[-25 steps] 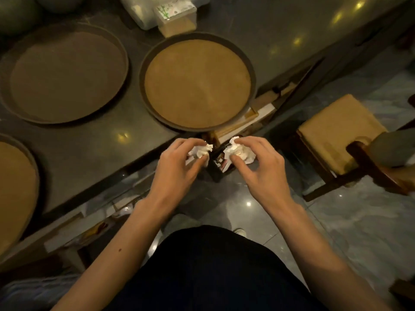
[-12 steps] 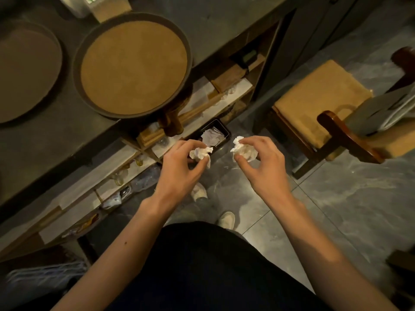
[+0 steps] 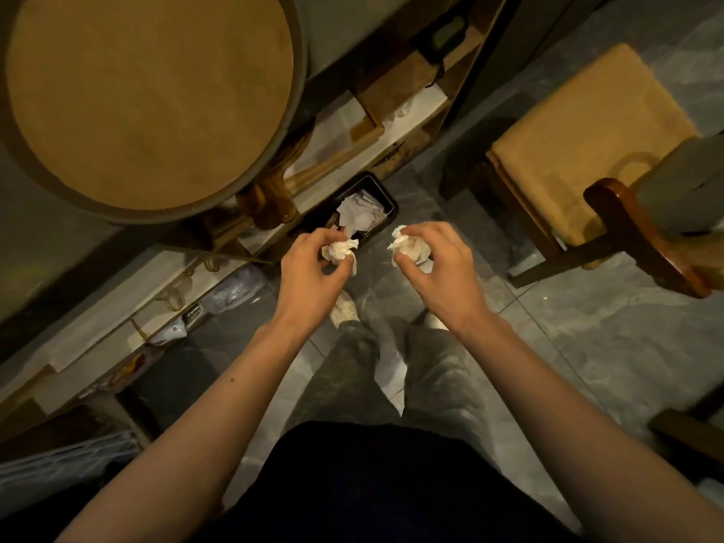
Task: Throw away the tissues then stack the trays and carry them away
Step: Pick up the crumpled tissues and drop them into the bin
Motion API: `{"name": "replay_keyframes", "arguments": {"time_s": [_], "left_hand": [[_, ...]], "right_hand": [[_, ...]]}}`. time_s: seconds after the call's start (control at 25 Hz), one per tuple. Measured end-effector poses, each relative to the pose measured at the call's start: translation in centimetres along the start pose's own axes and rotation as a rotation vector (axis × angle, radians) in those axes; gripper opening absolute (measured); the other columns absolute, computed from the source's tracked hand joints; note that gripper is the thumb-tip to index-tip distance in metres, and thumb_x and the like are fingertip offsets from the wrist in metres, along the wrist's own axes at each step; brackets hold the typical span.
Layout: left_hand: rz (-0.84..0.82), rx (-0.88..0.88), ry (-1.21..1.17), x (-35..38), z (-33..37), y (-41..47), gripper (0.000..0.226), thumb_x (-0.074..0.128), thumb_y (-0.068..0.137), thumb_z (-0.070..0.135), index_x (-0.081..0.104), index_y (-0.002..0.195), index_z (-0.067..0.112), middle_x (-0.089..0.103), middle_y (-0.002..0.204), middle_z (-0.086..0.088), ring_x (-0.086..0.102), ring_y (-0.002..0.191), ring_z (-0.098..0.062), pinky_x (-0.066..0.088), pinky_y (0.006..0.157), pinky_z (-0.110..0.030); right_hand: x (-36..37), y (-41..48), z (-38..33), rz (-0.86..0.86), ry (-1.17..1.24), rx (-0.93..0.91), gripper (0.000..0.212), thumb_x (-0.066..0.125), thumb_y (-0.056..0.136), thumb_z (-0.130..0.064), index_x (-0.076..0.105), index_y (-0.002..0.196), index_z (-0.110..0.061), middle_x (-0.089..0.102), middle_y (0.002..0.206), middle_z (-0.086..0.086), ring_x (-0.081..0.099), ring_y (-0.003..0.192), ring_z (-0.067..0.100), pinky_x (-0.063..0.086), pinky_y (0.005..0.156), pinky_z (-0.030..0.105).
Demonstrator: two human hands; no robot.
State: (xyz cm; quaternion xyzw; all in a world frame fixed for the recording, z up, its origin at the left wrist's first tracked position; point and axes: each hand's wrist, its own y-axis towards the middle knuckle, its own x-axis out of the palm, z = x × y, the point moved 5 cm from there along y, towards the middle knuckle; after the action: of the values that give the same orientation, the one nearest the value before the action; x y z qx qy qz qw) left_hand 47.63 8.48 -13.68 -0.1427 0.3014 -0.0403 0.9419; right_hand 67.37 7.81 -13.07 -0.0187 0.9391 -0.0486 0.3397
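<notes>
Pinching crumpled tissues, one per hand: left hand (image 3: 309,274) tissue (image 3: 339,249), right hand (image 3: 438,268) tissue (image 3: 407,246), above bin (image 3: 386,201)

Grey marbled tile floor (image 3: 587,339), dim warm light. Dark wooden chair with tan cushion (image 3: 580,143) at right. Cluttered open wooden shelving (image 3: 391,123) beneath dark counter (image 3: 344,29).

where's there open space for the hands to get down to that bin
Open floor lies between the bin and the chair, a clear way down. The bin's left side is crowded, tucked by the wooden leg under the tray. Left hand and right hand each hold a tissue wad.
</notes>
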Motion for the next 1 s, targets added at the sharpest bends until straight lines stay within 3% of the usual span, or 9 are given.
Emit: {"name": "replay_keyframes", "arguments": {"time_s": [0.2, 0.36, 0.44, 0.56, 0.64, 0.72, 0.84, 1.0], "left_hand": [[0.097, -0.184, -0.07, 5.2, -4.4, 5.1, 0.025, 0.07, 0.084, 0.012, 0.065, 0.109, 0.013, 0.065, 0.112, -0.007, 0.062, 0.101, -0.013, 0.054, 0.087, -0.026], [0.177, -0.322, -0.195, 10.3, -8.5, 8.3, 0.022, 0.069, 0.085, 0.005, 0.064, 0.105, 0.012, 0.066, 0.096, 0.009, 0.062, 0.085, 0.01, 0.047, 0.069, -0.005], [0.188, -0.377, -0.235, 13.2, -11.3, 10.3, 0.02, 0.068, 0.085, 0.001, 0.062, 0.101, 0.012, 0.064, 0.096, 0.01, 0.06, 0.08, 0.017, 0.044, 0.065, -0.002], [0.22, -0.459, -0.244, 16.3, -15.6, 13.2, 0.022, 0.07, 0.085, 0.003, 0.062, 0.1, 0.016, 0.067, 0.102, -0.002, 0.064, 0.085, 0.003, 0.048, 0.068, -0.006], [0.186, -0.493, -0.214, 18.3, -18.6, 15.0, 0.021, 0.07, 0.086, 0.007, 0.063, 0.103, 0.015, 0.068, 0.11, -0.009, 0.065, 0.097, -0.015, 0.053, 0.082, -0.02], [0.157, -0.479, -0.135, 19.6, -20.9, 16.7, 0.021, 0.07, 0.085, 0.009, 0.064, 0.106, 0.008, 0.069, 0.109, -0.011, 0.064, 0.1, -0.021, 0.053, 0.088, -0.032], [0.137, -0.46, -0.084, 21.3, -23.5, 19.2, 0.017, 0.07, 0.084, 0.001, 0.061, 0.097, 0.006, 0.066, 0.094, -0.002, 0.063, 0.089, -0.016, 0.051, 0.083, -0.033], [0.152, -0.441, 0.061, 21.8, -27.1, 21.3, 0.028, 0.069, 0.084, 0.002, 0.06, 0.109, -0.005, 0.066, 0.114, -0.022, 0.063, 0.105, -0.032, 0.048, 0.084, -0.027]], "right_hand": [[4.7, 6.0, 6.9, -0.136, 0.021, 0.015, 0.03, 0.072, 0.085, -0.01, 0.066, 0.114, -0.006, 0.061, 0.111, 0.012, 0.052, 0.097, 0.01, 0.028, 0.079, -0.005], [9.3, 10.6, 13.3, -0.226, 0.078, 0.049, 0.031, 0.07, 0.087, -0.011, 0.064, 0.118, -0.007, 0.058, 0.116, 0.012, 0.054, 0.099, 0.014, 0.03, 0.077, -0.004], [11.9, 12.6, 17.2, -0.272, 0.061, 0.091, 0.034, 0.069, 0.089, -0.014, 0.062, 0.122, -0.008, 0.057, 0.12, 0.012, 0.056, 0.104, 0.019, 0.032, 0.08, 0.005], [15.6, 14.5, 22.2, -0.341, 0.036, 0.133, 0.035, 0.068, 0.091, -0.016, 0.06, 0.124, -0.008, 0.056, 0.121, 0.015, 0.056, 0.106, 0.025, 0.03, 0.078, 0.011], [17.9, 15.4, 25.1, -0.369, -0.001, 0.145, 0.037, 0.068, 0.091, -0.017, 0.059, 0.126, -0.008, 0.057, 0.121, 0.017, 0.055, 0.107, 0.028, 0.028, 0.077, 0.011], [19.9, 16.3, 26.9, -0.392, -0.026, 0.133, 0.038, 0.067, 0.091, -0.018, 0.059, 0.127, -0.007, 0.057, 0.12, 0.018, 0.056, 0.108, 0.031, 0.032, 0.08, 0.015], [22.9, 17.8, 28.4, -0.397, -0.056, 0.095, 0.042, 0.068, 0.091, -0.021, 0.058, 0.129, -0.007, 0.055, 0.121, 0.019, 0.058, 0.105, 0.034, 0.048, 0.088, 0.033], [27.0, 19.5, 28.7, -0.397, -0.06, 0.043, 0.04, 0.069, 0.088, -0.018, 0.06, 0.123, -0.002, 0.048, 0.132, 0.022, 0.057, 0.108, 0.037, 0.048, 0.09, 0.037]]}}
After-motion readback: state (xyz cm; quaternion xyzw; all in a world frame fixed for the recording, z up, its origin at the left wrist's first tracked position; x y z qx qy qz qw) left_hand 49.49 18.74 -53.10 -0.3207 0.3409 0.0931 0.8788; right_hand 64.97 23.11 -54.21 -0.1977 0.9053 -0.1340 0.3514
